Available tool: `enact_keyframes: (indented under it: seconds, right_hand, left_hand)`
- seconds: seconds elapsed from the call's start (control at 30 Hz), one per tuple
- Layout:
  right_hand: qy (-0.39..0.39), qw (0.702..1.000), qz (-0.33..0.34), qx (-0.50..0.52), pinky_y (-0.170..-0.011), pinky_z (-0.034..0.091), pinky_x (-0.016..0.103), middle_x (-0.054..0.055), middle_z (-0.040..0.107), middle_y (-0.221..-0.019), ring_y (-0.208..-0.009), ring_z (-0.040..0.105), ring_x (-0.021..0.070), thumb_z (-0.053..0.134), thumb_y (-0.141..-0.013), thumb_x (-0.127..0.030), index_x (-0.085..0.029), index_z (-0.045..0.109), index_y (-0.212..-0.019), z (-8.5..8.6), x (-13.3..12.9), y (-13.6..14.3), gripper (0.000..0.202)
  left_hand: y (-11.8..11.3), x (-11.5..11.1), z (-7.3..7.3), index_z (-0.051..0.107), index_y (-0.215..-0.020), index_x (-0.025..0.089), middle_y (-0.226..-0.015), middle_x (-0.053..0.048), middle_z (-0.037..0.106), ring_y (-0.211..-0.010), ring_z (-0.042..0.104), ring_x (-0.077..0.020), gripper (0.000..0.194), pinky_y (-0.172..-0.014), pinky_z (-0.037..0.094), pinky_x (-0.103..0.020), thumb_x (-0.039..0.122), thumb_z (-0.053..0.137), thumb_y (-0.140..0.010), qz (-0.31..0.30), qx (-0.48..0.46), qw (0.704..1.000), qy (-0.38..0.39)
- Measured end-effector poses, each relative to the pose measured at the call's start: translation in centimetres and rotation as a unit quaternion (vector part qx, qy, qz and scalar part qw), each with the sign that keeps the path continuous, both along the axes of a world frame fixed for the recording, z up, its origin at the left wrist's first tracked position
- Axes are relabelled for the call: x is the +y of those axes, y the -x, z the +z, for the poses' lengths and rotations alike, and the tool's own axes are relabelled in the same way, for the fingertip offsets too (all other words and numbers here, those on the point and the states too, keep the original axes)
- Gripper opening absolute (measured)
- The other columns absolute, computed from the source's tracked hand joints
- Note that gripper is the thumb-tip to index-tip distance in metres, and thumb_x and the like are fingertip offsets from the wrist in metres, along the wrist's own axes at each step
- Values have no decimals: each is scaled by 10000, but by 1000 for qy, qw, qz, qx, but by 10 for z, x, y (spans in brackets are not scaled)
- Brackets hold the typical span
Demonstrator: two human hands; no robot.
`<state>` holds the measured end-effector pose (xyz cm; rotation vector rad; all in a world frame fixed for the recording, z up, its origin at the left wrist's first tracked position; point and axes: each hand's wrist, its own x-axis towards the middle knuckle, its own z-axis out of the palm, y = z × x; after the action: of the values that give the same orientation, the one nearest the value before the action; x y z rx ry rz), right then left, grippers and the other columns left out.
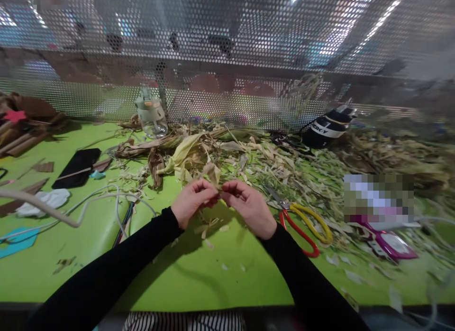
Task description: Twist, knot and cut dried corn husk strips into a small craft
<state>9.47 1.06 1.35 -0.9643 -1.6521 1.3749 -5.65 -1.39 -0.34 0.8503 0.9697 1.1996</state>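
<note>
Over the green table, my left hand [195, 202] and my right hand [250, 208] meet fingertip to fingertip. Both are closed in a pinch on a dry corn husk piece [212, 172], whose pale tan part rises above the fingers. The part between the fingertips is mostly hidden. Just behind, a larger yellow-green corn husk [185, 153] lies on a heap of dried strips. A brown curled husk [155, 167] rests left of it. To the right of my right hand lie scissors [284, 205] with one red and one yellow handle, blades partly among the scraps.
A clear bottle [152, 115] and a black bottle [329, 127] stand before the perforated metal screen [213, 46]. At left are a black phone [78, 167], white cables and a crumpled tissue [44, 201]. Shredded husks [398, 155] and a magenta-framed object [394, 245] lie at right.
</note>
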Motion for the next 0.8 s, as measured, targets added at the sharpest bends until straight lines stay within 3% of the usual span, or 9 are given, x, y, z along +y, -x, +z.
enact_keyframes:
  seconds: [0.1, 0.2, 0.33, 0.47, 0.53, 0.67, 0.8]
  right_hand:
    - [-14, 1000, -8, -24, -573, 411, 231, -6, 589, -710, -610, 501, 99, 655, -738, -331, -171, 594, -778, -2, 0, 0, 176]
    - [8, 1000, -24, -15, -536, 383, 221, -17, 561, -681, -579, 470, 91, 666, -722, -341, -171, 579, -753, -7, 1, 2, 194]
    - [74, 995, -32, 52, -484, 328, 211, -31, 505, -621, -523, 408, 73, 683, -697, -352, -172, 560, -677, -12, 1, 3, 220]
    - [135, 984, -10, 116, -468, 313, 216, -36, 459, -595, -500, 382, 74, 680, -684, -372, -186, 553, -664, -14, 1, 2, 226]
    - [122, 985, 3, 124, -474, 321, 223, -31, 471, -618, -515, 394, 85, 674, -684, -389, -199, 557, -720, -13, 0, 2, 226]
    - [40, 998, 18, 50, -506, 349, 235, -19, 514, -652, -549, 425, 98, 656, -715, -374, -196, 563, -781, -4, 0, 0, 211]
    - [-39, 999, 10, -30, -582, 394, 243, -6, 563, -714, -617, 483, 110, 600, -774, -306, -186, 584, -811, 3, 0, -1, 127]
  left_hand:
    - [-3, -2, 0, 494, -664, 151, -593, 27, 546, -541, 496, -63, 197, -530, 408, -185, 254, 661, -652, 5, -19, 1000, 13]
    - [-5, -3, -2, 508, -699, 153, -609, 37, 526, -551, 479, -59, 147, -553, 413, -188, 226, 634, -677, 32, 57, 996, -58]
    - [-5, -4, -6, 555, -765, 155, -672, 10, 568, -604, 511, -84, 106, -595, 424, -204, 227, 613, -714, 41, 182, 968, -166]
    - [-3, -4, -7, 583, -772, 154, -730, -23, 619, -661, 563, -109, 106, -648, 450, -222, 247, 611, -731, 34, 233, 947, -217]
    - [-3, -3, -5, 582, -759, 150, -703, -18, 616, -630, 556, -101, 130, -623, 445, -220, 271, 620, -730, 38, 204, 958, -196]
    - [-4, -2, -3, 536, -687, 138, -611, 9, 577, -532, 518, -72, 244, -554, 424, -207, 326, 690, -664, 20, 72, 995, -65]
    - [-4, -1, -3, 529, -701, 136, -623, 25, 554, -549, 507, -53, 302, -558, 418, -186, 343, 733, -614, -3, -46, 999, 14]
